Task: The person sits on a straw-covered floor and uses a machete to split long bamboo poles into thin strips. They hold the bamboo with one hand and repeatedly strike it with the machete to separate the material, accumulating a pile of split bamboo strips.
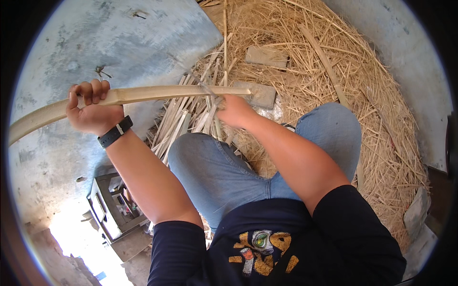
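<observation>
A long pale split bamboo pole (162,92) runs from the left rim across to the middle, above my knees. My left hand (90,107) grips it from below, fingers curled over its upper edge. Close to its right end is my right hand (234,109), closed and partly smeared by motion. Beside those fingers, a thin greyish blade-like thing (206,89) crosses the bamboo; it is too blurred to name, and its handle, if any, is hidden in the hand.
Split bamboo strips (169,126) lie heaped beyond my left knee. Shavings (386,138) cover the floor, with a flat brick (266,56) and a grey block (260,95) among them. A stained bluish wall (129,43) rises at left. A small wooden cabinet (112,205) stands at lower left.
</observation>
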Motion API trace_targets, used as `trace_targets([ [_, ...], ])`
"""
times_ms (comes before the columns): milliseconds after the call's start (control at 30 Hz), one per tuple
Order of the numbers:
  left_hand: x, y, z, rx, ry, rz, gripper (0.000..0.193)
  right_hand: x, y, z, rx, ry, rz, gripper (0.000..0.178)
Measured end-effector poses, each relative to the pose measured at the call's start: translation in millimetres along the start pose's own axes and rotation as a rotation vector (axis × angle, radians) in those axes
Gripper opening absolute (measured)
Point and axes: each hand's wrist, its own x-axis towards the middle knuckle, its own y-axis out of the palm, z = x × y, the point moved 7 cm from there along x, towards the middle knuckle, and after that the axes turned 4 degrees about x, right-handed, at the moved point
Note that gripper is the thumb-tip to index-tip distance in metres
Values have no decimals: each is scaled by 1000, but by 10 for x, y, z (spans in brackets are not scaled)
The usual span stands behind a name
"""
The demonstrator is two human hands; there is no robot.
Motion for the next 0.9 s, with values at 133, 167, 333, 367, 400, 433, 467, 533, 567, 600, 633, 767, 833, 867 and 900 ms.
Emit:
trace_targets([
  [133, -24, -42, 5, 32, 4, -42, 10, 41, 39, -46, 13, 10, 38, 56],
  [167, 0, -47, -9, 31, 5, -33, 10, 43, 77, -4, 8, -44, 21, 56],
  [333, 9, -8, -3, 5, -12, -23, 9, 70, 31, -85, 16, -103, -80, 56],
  [367, -18, 12, 5, 13, -9, -41, 9, 105, 23, -173, 22, -29, -59, 56],
  [400, -30, 12, 9, 27, -9, -56, 9, 100, 17, -193, 33, 48, -36, 56],
  [433, -18, 7, -2, 24, -3, -48, 9, 90, 23, -208, 44, 125, -13, 56],
  [467, -1, -3, -16, 22, 4, -40, 9, 80, 44, -114, 59, 53, 1, 56],
  [533, -8, -51, 9, 3, -3, -27, 9, -60, 43, 142, 67, -77, 33, 56],
  [567, 11, -60, 12, -9, -11, -11, 9, -47, 74, 115, 57, -67, 38, 55],
  [600, 26, -10, -3, -25, -13, 12, 9, -15, 77, 104, 48, -64, 37, 55],
  [633, 10, 2, -7, -4, -2, -14, 9, 12, 75, 83, 39, -61, 37, 55],
  [767, -32, 34, -19, 32, 11, -52, 9, 57, -16, -125, 72, 72, -1, 53],
  [833, -32, -16, -9, 27, 8, -46, 8, -8, -9, -41, 59, 73, 9, 54],
  [867, -6, -37, -17, 25, 14, -38, 8, -13, 25, 43, 39, 26, 17, 55],
  [900, -10, -54, -14, 15, 17, -36, 8, -29, 54, 126, 11, -18, 23, 56],
])
